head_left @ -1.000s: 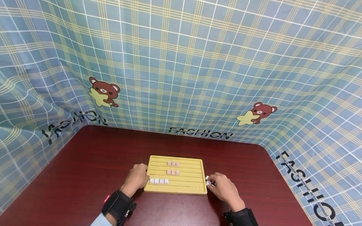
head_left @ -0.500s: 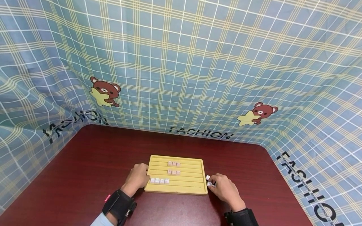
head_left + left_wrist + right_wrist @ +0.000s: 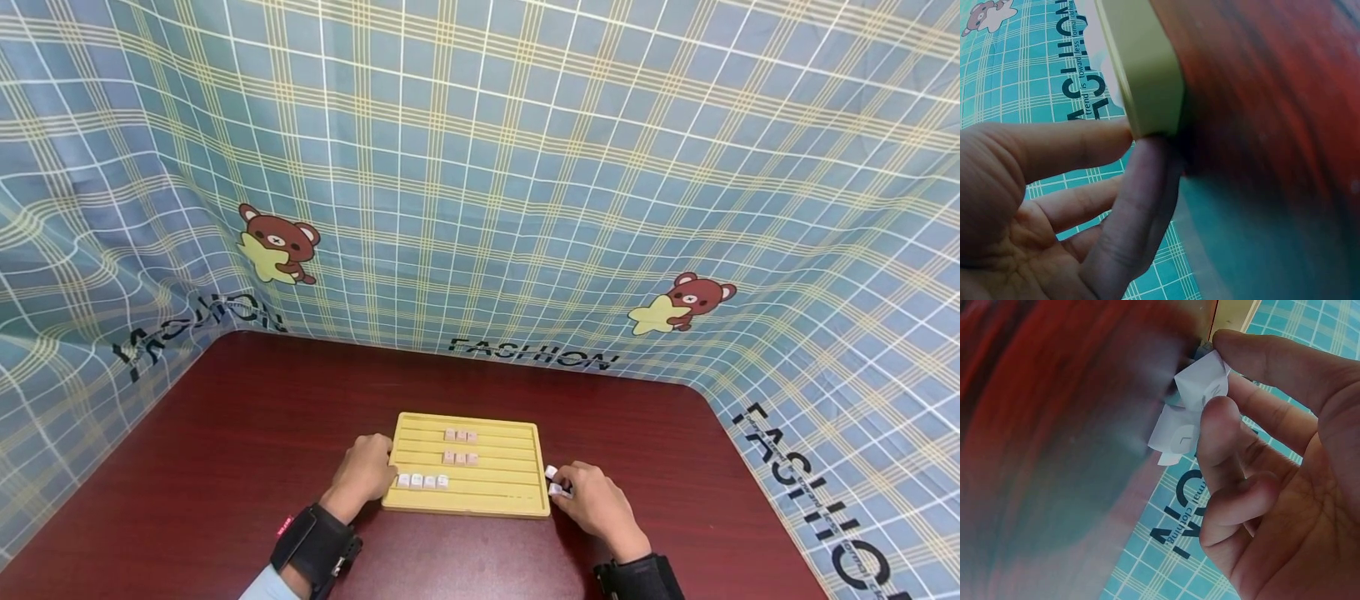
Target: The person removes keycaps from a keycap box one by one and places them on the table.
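Observation:
A yellow ridged tray lies on the table between the two hands. My left hand holds the tray's left edge; in the left wrist view the thumb lies against one face of the tray's corner, with a finger on the other. White keycaps stand in a row on a lower ridge. To the right of the tray my right hand pinches a white keycap between thumb and forefinger. Another white keycap, marked L, sits beside it. Other pieces there are partly hidden by the fingers.
Pale pink keycaps stand in two short rows, an upper row and a middle row. The dark red table meets a checked blue curtain at the back and both sides.

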### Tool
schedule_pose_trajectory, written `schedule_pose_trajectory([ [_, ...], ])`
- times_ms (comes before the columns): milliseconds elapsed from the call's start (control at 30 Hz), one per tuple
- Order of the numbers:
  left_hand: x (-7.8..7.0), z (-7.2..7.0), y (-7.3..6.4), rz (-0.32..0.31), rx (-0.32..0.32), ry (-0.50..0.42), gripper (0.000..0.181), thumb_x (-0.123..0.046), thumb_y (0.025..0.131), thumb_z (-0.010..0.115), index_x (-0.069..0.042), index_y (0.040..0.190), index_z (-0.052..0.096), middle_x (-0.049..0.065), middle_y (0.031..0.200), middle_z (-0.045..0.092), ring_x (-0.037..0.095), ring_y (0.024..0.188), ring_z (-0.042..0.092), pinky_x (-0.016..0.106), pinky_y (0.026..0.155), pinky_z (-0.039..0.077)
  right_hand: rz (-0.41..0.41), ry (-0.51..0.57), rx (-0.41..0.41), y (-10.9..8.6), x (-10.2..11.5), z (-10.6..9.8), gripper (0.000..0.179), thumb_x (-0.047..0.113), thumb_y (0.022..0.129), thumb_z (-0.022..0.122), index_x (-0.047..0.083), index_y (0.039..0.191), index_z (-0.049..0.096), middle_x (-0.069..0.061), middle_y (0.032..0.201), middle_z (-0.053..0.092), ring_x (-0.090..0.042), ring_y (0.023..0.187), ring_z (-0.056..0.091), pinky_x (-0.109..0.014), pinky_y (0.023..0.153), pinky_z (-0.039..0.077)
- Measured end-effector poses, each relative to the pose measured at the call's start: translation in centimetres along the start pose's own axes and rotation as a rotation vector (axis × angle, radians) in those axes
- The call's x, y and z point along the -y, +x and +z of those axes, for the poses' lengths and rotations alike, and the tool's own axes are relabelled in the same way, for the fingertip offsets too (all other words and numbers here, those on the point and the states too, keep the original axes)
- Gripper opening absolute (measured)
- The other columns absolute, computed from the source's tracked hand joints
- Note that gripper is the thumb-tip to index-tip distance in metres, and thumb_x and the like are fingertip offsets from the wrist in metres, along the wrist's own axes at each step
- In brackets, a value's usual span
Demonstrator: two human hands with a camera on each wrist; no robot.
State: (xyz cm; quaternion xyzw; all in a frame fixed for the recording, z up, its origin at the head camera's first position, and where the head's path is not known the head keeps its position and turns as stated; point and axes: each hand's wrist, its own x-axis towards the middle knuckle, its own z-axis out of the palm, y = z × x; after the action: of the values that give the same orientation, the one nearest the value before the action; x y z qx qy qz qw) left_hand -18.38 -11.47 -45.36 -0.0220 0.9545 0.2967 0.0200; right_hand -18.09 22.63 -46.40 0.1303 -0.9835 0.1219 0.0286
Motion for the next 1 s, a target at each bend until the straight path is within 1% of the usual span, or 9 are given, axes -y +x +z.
schedule_pose_trajectory([
  [133,0.0,0.0,0.0,-0.001,-0.001,0.005,0.009,-0.003,0.082,0.066,-0.002,0.091,0.067,0.004,0.078,0.057,0.018,0.069,0.051,0.031,0.057,0.042,0.012,-0.003,0.008,0.0,0.0,0.0,0.016,0.024,0.079,0.080,0.018,0.091,0.071,0.003,0.087,0.062,-0.010,0.068,0.058,-0.031,0.056,0.046],
  [333,0.0,0.0,0.0,-0.025,0.009,-0.010,0.017,-0.002,0.083,0.065,0.001,0.099,0.068,0.005,0.080,0.058,0.019,0.069,0.051,0.030,0.057,0.042,0.021,0.003,0.011,0.0,0.0,-0.1,0.017,0.025,0.079,0.080,0.019,0.092,0.071,0.005,0.087,0.062,-0.009,0.070,0.058,-0.031,0.057,0.046],
  [500,0.0,-0.1,0.0,-0.007,-0.002,-0.005,0.010,-0.002,0.082,0.065,-0.001,0.092,0.068,0.004,0.077,0.055,0.019,0.068,0.050,0.030,0.056,0.040,0.027,0.017,0.003,0.0,0.2,-0.3,0.016,0.025,0.079,0.079,0.019,0.092,0.071,0.006,0.087,0.061,-0.008,0.070,0.057,-0.031,0.058,0.045],
  [600,0.1,-0.1,0.0,0.008,-0.012,-0.004,0.006,-0.001,0.082,0.065,-0.002,0.088,0.067,0.004,0.074,0.054,0.018,0.067,0.049,0.029,0.056,0.040,0.015,0.022,-0.015,0.1,0.5,-0.3,0.015,0.024,0.080,0.079,0.018,0.092,0.071,0.006,0.085,0.061,-0.008,0.069,0.056,-0.031,0.058,0.045],
  [767,0.1,-0.1,0.0,0.009,-0.017,-0.002,0.006,0.000,0.082,0.065,-0.003,0.087,0.067,0.004,0.073,0.054,0.018,0.066,0.049,0.029,0.055,0.039,-0.013,0.022,-0.050,0.3,1.5,-0.5,0.014,0.022,0.080,0.078,0.017,0.091,0.072,0.006,0.081,0.059,-0.005,0.066,0.052,-0.027,0.056,0.042],
  [867,0.1,0.0,0.1,0.002,-0.014,0.001,0.007,0.000,0.082,0.064,-0.002,0.088,0.068,0.004,0.072,0.054,0.017,0.065,0.048,0.028,0.054,0.039,-0.049,0.018,-0.074,0.5,2.3,-0.7,0.014,0.021,0.080,0.079,0.016,0.091,0.072,0.005,0.081,0.059,-0.005,0.064,0.050,-0.025,0.055,0.041],
  [1000,0.0,0.0,0.1,-0.011,-0.004,-0.002,0.010,0.000,0.082,0.065,-0.001,0.091,0.068,0.004,0.072,0.053,0.017,0.064,0.048,0.027,0.054,0.038,-0.107,0.011,-0.088,0.9,3.5,-0.9,0.017,0.022,0.080,0.079,0.014,0.092,0.072,0.003,0.084,0.062,-0.006,0.064,0.053,-0.024,0.054,0.041],
])
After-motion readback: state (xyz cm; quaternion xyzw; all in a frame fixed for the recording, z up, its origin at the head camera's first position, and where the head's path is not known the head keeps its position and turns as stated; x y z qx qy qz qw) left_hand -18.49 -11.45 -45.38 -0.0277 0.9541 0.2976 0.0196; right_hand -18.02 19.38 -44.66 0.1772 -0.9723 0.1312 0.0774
